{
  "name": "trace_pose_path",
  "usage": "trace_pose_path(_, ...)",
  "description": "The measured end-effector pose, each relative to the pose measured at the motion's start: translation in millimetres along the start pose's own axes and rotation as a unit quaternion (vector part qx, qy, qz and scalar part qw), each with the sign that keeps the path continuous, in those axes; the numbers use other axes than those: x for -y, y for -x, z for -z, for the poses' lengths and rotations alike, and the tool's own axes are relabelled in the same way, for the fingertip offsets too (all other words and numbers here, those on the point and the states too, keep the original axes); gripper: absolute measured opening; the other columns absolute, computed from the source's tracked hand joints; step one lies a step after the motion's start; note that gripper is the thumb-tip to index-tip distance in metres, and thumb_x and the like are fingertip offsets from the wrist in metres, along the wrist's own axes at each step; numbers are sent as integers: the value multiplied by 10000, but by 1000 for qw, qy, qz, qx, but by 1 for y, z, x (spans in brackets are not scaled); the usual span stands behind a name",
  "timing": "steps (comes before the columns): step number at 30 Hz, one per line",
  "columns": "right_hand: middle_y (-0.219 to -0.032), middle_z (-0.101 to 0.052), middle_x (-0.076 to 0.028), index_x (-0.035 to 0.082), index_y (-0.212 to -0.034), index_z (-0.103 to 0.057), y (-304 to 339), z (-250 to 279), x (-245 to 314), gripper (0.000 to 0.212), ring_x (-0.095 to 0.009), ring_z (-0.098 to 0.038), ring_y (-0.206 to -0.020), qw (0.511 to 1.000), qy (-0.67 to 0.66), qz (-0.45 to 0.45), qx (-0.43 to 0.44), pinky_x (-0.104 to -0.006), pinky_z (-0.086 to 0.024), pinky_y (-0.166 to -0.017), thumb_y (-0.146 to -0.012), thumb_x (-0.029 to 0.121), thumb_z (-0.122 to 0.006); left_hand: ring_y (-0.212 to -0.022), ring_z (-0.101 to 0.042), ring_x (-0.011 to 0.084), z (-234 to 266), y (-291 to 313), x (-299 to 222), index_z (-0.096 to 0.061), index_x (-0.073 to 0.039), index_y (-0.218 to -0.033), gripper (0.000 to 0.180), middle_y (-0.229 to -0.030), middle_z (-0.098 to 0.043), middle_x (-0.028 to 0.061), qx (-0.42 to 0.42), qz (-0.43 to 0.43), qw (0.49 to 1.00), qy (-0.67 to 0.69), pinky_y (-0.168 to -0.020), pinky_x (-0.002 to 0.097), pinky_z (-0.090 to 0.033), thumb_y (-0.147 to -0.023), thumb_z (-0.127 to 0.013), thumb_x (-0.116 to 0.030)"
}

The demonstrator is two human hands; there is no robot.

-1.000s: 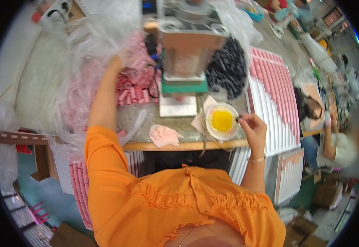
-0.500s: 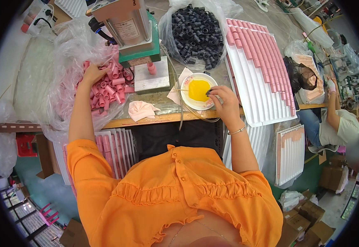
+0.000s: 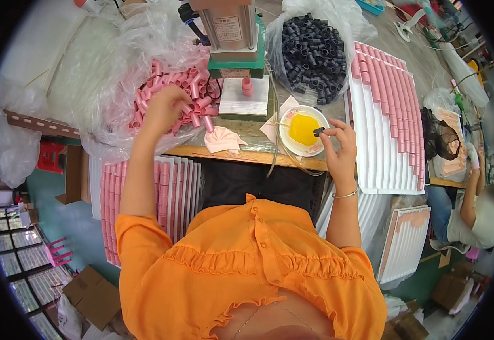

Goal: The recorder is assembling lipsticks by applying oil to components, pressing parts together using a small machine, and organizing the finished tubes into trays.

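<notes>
My right hand (image 3: 342, 144) pinches a small black tubular fitting (image 3: 318, 132) between thumb and fingertips. It is held over the right rim of a white bowl (image 3: 285, 139) of yellow liquid (image 3: 304, 129); a thin stick leans at the bowl's left edge. My left hand (image 3: 166, 110) is at the heap of short pink tubes (image 3: 199, 85), fingers curled around a pink tube (image 3: 187, 109), partly hidden by the hand. Between the hands stands a green and metal press (image 3: 237, 62), with a pink piece (image 3: 247, 86) upright on its pale base plate (image 3: 233, 105).
Behind the bowl sits a clear bag of black fittings (image 3: 312, 54). A white ribbed tray (image 3: 372, 153) with rows of pink tubes lies at right. A crumpled pale cloth (image 3: 223, 140) rests by the wooden table edge (image 3: 258, 158). Another person (image 3: 467, 209) works far right.
The head view has shifted, so the bench appears farther right. My left hand has lifted from deep in the pink heap toward its near right side. My right hand still pinches the black fitting by the bowl.
</notes>
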State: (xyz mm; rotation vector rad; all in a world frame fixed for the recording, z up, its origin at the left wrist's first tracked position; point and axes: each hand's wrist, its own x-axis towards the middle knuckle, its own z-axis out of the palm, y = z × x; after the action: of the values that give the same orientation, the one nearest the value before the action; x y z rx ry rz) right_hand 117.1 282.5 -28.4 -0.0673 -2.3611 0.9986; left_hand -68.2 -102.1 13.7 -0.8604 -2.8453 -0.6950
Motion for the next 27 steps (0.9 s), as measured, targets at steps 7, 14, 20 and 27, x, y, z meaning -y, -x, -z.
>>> trace_pose_path(7,-1116,-645,-110,33,-901,-660,10,-14,18,80,-195,-610,-980,968,-212,-130,44,-292,-455,-791,-860,99,-678,-1084,-575,271,-60,37,-2,-694,-75,-874,181,-1077,-625,70,44,-193,974,-113,-853,401,-481,-697,-731,-60)
trace_pose_path(14,-1094,-652,-72,35,-910,-666,17,-10,36,73,-154,-610,-967,945,-296,-131,43,-269,-462,-797,-857,85,-671,-1017,-615,168,-42,40,-95,-675,-37,-1013,222,-970,-683,46,28,-12,964,265,-853,315,-475,-801,-731,-66)
trace_pose_path(20,-1074,-629,-96,32,-898,-661,16,-14,64,72,-215,-593,-1020,943,-325,-70,-5,-316,-457,-849,-837,60,-685,-1060,-596,166,-116,43,-146,-556,-72,-1220,314,-1168,-628,67,5,179,520,835,-920,307,-494,-950,-618,-220)
trace_pose_path(27,-1071,-622,-114,47,-869,-667,17,4,60,153,-297,-580,-958,989,-19,105,-106,-378,-442,-812,-729,13,-718,-1072,-585,146,-153,33,-202,-577,-109,-1210,319,-1154,-640,15,133,244,349,895,-922,299,-483,-958,-593,-305)
